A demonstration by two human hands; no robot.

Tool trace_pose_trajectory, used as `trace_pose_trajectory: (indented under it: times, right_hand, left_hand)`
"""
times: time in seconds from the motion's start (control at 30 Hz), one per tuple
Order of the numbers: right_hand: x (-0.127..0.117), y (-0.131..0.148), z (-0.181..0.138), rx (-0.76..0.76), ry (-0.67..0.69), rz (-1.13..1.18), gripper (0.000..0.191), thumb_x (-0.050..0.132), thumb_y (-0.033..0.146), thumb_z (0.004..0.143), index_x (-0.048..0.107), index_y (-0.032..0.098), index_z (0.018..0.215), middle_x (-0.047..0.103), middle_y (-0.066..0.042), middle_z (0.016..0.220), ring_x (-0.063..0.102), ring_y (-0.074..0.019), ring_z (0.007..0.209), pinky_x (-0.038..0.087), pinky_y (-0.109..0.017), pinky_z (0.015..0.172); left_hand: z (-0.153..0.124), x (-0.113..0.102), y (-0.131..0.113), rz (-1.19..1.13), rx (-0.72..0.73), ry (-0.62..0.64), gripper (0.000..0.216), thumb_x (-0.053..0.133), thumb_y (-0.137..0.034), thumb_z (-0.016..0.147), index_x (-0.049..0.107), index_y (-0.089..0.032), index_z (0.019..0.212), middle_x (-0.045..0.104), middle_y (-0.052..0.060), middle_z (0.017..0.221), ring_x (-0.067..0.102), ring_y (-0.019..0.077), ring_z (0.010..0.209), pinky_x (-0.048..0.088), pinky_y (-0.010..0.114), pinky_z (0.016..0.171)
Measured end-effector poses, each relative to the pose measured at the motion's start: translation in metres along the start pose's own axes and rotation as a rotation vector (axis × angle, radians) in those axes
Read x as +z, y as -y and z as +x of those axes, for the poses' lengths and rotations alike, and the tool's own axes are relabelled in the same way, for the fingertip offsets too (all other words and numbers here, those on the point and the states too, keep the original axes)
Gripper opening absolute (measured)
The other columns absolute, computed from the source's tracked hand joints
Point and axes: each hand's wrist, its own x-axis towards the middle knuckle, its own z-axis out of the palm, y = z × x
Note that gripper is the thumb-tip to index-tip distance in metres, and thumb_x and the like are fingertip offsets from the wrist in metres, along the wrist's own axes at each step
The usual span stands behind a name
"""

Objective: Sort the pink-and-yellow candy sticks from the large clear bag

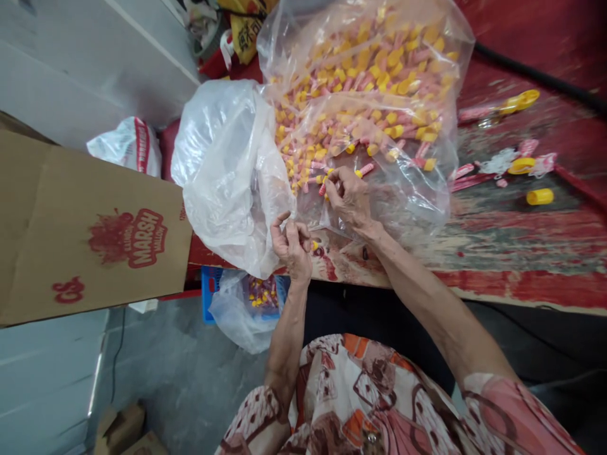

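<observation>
My right hand [349, 194] is closed in a pinch on a small pink tube with a yellow cap [323, 189], at the mouth of a large clear plastic bag [417, 202]. Inside and spilling from that bag lie many such yellow-capped pink tubes [365, 169]. My left hand [293, 245] has its fingers curled, palm up, beside a white translucent plastic bag [227, 189]. A yellow cap [314, 245] shows at the edge of the left hand; whatever the fingers grip is hidden.
On the worn red table [497, 253] at right lie a yellow cap [539, 196], a yellow-ended tube [519, 101] and pink scraps. A cardboard box [95, 227] stands at left. Below the table edge is a blue basket [207, 297] with a bag of capped pieces. A black cable [535, 72] crosses the back right.
</observation>
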Motion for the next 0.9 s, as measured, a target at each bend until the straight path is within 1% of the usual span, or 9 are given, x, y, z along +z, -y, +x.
trace_pose_trajectory:
  times: [0.1, 0.23, 0.3, 0.43, 0.63, 0.7, 0.8, 0.83, 0.9]
  right_hand:
    - [0.003, 0.004, -0.006, -0.100, 0.113, -0.148, 0.016, 0.050, 0.028, 0.110, 0.062, 0.029, 0.099, 0.078, -0.009, 0.109, 0.071, -0.0258, 0.096, 0.054, -0.038, 0.088]
    - [0.008, 0.008, -0.013, -0.183, 0.299, -0.369, 0.020, 0.046, 0.023, 0.112, 0.067, 0.021, 0.111, 0.078, -0.016, 0.118, 0.070, -0.0261, 0.097, 0.047, -0.034, 0.079]
    - [0.011, 0.009, -0.016, -0.218, 0.352, -0.441, 0.025, 0.043, 0.023, 0.114, 0.067, 0.019, 0.115, 0.079, -0.016, 0.118, 0.069, -0.0247, 0.093, 0.042, -0.034, 0.076]
    - [0.013, 0.008, -0.018, -0.238, 0.379, -0.486, 0.025, 0.043, 0.021, 0.114, 0.067, 0.018, 0.117, 0.078, -0.015, 0.118, 0.066, -0.0241, 0.093, 0.039, -0.034, 0.076]
    - [0.018, -0.001, -0.016, -0.238, 0.395, -0.486, 0.023, 0.045, 0.018, 0.111, 0.069, 0.018, 0.109, 0.075, -0.014, 0.108, 0.064, -0.0249, 0.091, 0.036, -0.034, 0.074]
    - [0.019, -0.004, -0.016, -0.254, 0.402, -0.495, 0.026, 0.044, 0.019, 0.111, 0.070, 0.017, 0.112, 0.076, -0.013, 0.108, 0.063, -0.0243, 0.088, 0.034, -0.034, 0.072]
    - [0.020, -0.007, -0.016, -0.272, 0.398, -0.509, 0.029, 0.043, 0.021, 0.113, 0.071, 0.016, 0.116, 0.077, -0.014, 0.112, 0.064, -0.0241, 0.088, 0.034, -0.034, 0.073]
    - [0.020, -0.008, -0.016, -0.274, 0.389, -0.511, 0.029, 0.043, 0.021, 0.113, 0.072, 0.016, 0.118, 0.077, -0.014, 0.113, 0.064, -0.0242, 0.089, 0.034, -0.034, 0.074]
    - [0.020, -0.009, -0.016, -0.275, 0.373, -0.510, 0.030, 0.043, 0.022, 0.113, 0.072, 0.017, 0.118, 0.077, -0.013, 0.113, 0.064, -0.0242, 0.090, 0.035, -0.034, 0.075]
  left_hand:
    - [0.001, 0.001, 0.012, 0.038, -0.073, 0.011, 0.050, 0.088, -0.059, 0.093, 0.063, -0.024, 0.119, 0.060, -0.011, 0.066, 0.037, 0.0021, 0.041, 0.027, 0.015, 0.043]
    - [-0.002, -0.002, 0.015, 0.059, -0.116, 0.072, 0.053, 0.092, -0.060, 0.088, 0.064, -0.023, 0.113, 0.057, -0.011, 0.062, 0.035, 0.0025, 0.041, 0.022, 0.015, 0.042]
    - [-0.003, -0.006, 0.009, 0.063, -0.084, 0.041, 0.049, 0.091, -0.058, 0.089, 0.064, -0.023, 0.112, 0.056, -0.011, 0.063, 0.035, 0.0025, 0.042, 0.022, 0.015, 0.043]
    - [0.000, -0.015, 0.008, 0.072, -0.036, -0.033, 0.043, 0.089, -0.052, 0.091, 0.063, -0.023, 0.110, 0.059, -0.010, 0.067, 0.034, 0.0017, 0.043, 0.022, 0.015, 0.044]
    - [0.000, -0.019, 0.015, 0.107, -0.111, 0.080, 0.043, 0.092, -0.051, 0.089, 0.066, -0.021, 0.105, 0.055, -0.008, 0.063, 0.037, 0.0035, 0.045, 0.022, 0.015, 0.045]
    - [0.005, -0.023, 0.005, 0.142, -0.009, 0.050, 0.039, 0.088, -0.049, 0.092, 0.066, -0.021, 0.107, 0.056, -0.008, 0.065, 0.038, 0.0041, 0.047, 0.023, 0.015, 0.045]
    - [0.031, -0.035, -0.011, 0.265, 0.254, -0.102, 0.026, 0.077, -0.042, 0.101, 0.066, -0.021, 0.111, 0.059, -0.006, 0.076, 0.043, 0.0051, 0.053, 0.031, 0.016, 0.050]
    - [0.045, -0.041, -0.013, 0.330, 0.328, -0.159, 0.021, 0.074, -0.038, 0.103, 0.066, -0.021, 0.112, 0.061, -0.004, 0.082, 0.048, 0.0062, 0.058, 0.037, 0.017, 0.055]
    - [0.076, -0.054, -0.011, 0.505, 0.387, -0.237, 0.014, 0.069, -0.031, 0.104, 0.067, -0.020, 0.113, 0.066, 0.001, 0.098, 0.064, 0.0112, 0.081, 0.050, 0.020, 0.073]
